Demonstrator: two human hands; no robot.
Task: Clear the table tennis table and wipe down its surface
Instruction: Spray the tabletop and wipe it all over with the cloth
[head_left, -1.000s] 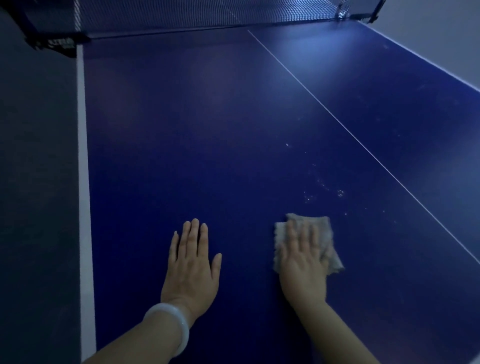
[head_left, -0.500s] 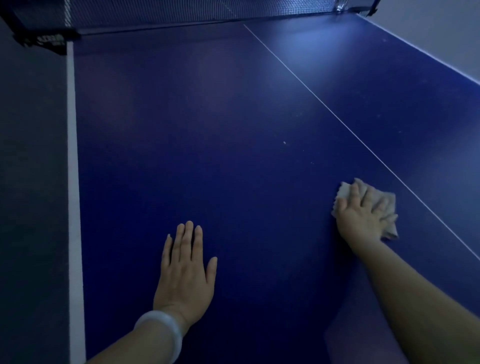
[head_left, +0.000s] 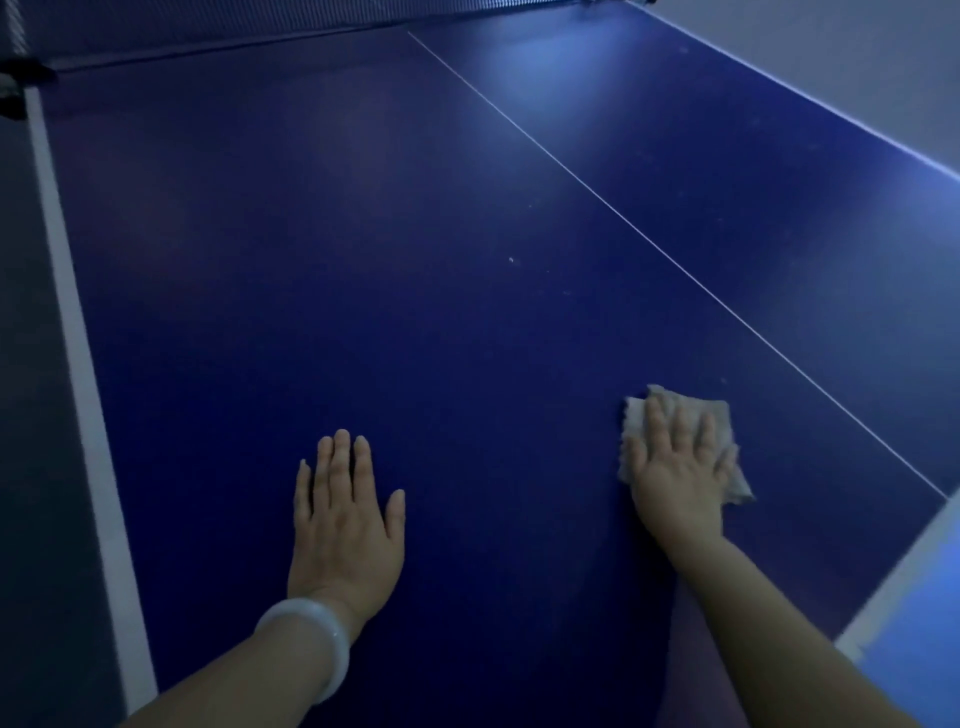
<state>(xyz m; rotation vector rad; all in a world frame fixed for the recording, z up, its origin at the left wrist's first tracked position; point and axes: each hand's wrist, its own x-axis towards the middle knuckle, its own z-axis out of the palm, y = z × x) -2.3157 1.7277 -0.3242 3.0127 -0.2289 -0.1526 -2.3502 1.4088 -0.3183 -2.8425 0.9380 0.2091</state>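
Right hand (head_left: 675, 467) flat, fingers spread on cloth (head_left: 722, 415) near centre line (head_left: 675, 265), left hand (head_left: 345, 525) flat on table (head_left: 415, 312)

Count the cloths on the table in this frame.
1. A single grey cloth lies on the blue table, flat under the right hand, left of the white centre line. The left hand rests bare on the surface. Anything beyond the frame is unseen.

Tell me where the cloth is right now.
In the head view, the cloth lies flat under the right hand, just left of the table's white centre line.
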